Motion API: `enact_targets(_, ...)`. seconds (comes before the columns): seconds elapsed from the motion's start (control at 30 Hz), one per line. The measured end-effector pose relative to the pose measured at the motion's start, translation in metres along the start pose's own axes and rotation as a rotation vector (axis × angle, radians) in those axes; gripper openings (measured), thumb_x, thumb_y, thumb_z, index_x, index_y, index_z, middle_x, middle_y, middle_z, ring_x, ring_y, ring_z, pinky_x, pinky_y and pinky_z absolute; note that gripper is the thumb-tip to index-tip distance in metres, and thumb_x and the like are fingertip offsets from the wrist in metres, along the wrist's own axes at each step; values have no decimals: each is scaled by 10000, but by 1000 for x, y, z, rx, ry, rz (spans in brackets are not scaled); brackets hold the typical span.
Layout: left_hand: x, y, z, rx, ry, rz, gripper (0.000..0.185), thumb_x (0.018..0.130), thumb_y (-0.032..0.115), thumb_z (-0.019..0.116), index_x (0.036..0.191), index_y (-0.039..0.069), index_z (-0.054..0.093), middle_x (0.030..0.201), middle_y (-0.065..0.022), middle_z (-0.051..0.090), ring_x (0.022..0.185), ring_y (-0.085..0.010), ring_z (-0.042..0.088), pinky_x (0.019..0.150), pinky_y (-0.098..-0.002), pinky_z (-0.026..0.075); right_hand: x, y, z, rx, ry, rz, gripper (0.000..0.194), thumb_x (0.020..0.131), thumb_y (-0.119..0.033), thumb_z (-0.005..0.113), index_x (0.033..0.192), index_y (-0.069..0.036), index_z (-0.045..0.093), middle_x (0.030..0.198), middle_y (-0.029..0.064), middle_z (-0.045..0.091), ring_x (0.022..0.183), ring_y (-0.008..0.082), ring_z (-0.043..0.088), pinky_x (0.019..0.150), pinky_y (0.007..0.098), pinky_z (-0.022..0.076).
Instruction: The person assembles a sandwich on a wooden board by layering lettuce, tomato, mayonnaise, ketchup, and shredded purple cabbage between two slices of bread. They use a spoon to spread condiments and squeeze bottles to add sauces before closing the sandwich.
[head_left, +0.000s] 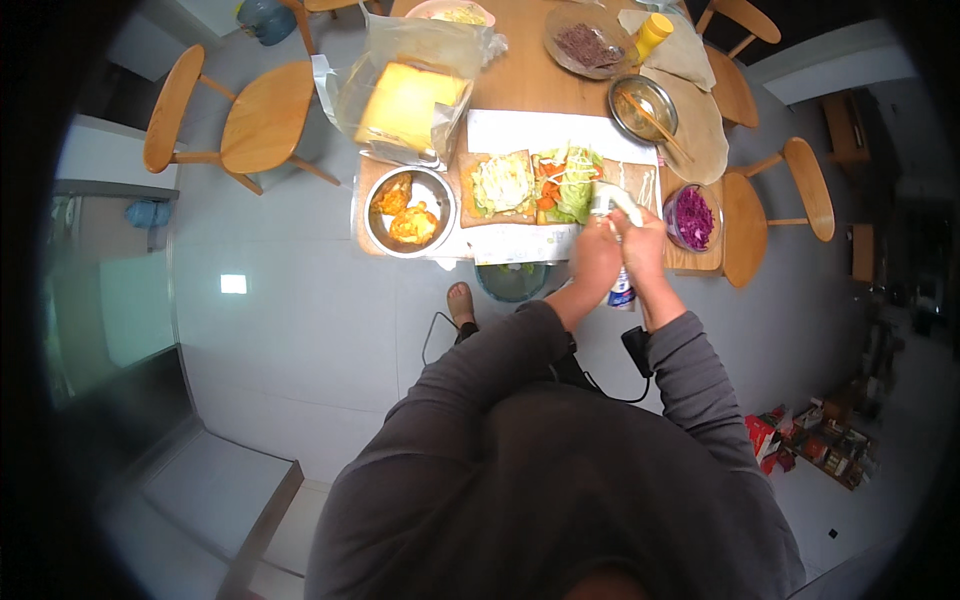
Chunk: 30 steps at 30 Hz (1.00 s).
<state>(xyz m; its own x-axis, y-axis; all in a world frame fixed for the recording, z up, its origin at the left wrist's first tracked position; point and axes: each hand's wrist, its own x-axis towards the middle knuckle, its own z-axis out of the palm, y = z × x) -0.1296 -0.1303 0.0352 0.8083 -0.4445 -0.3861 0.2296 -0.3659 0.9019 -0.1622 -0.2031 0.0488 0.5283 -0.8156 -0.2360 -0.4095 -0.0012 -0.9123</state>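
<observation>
Both my hands grip a white squeeze packet over the table's front edge; its lower part, with blue printing, hangs below my wrists. My left hand is on its left side and my right hand on its right. Just beyond them lie three bread slices on white paper. The left slice bears shredded greens with white sauce. The middle one carries lettuce, orange pieces and white sauce. On the right slice are thin white sauce lines; my hands hide part of it.
A steel bowl with fried pieces stands at left, below bagged sliced bread. At right are a tub of purple cabbage, a metal bowl with chopsticks, a yellow bottle and a glass bowl. A basin sits below the edge.
</observation>
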Motion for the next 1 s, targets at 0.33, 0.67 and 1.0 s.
enact_targets(0.33,-7,-20,-40,80,15,10,288,967,220,413,953,-19,573,847,-278,629,813,-456,611,695,-506,461,-22,14,39,40,-7,36,200,840,-95,690,992,33,680,794,89,694,684,124,586,653,306,479)
enact_targets(0.67,-20,-25,-6,105,-78,61,304,979,223,407,916,-23,574,833,-267,624,786,-458,601,668,-516,443,-31,23,0,57,61,18,139,862,-36,642,981,25,679,793,63,685,689,110,597,639,274,483)
enact_targets(1.0,-15,-18,-1,50,-93,63,274,966,223,428,924,-11,564,822,-291,607,795,-456,601,693,-508,447,-28,5,-5,-39,75,68,132,869,-47,638,970,26,683,811,47,680,698,80,586,627,244,469)
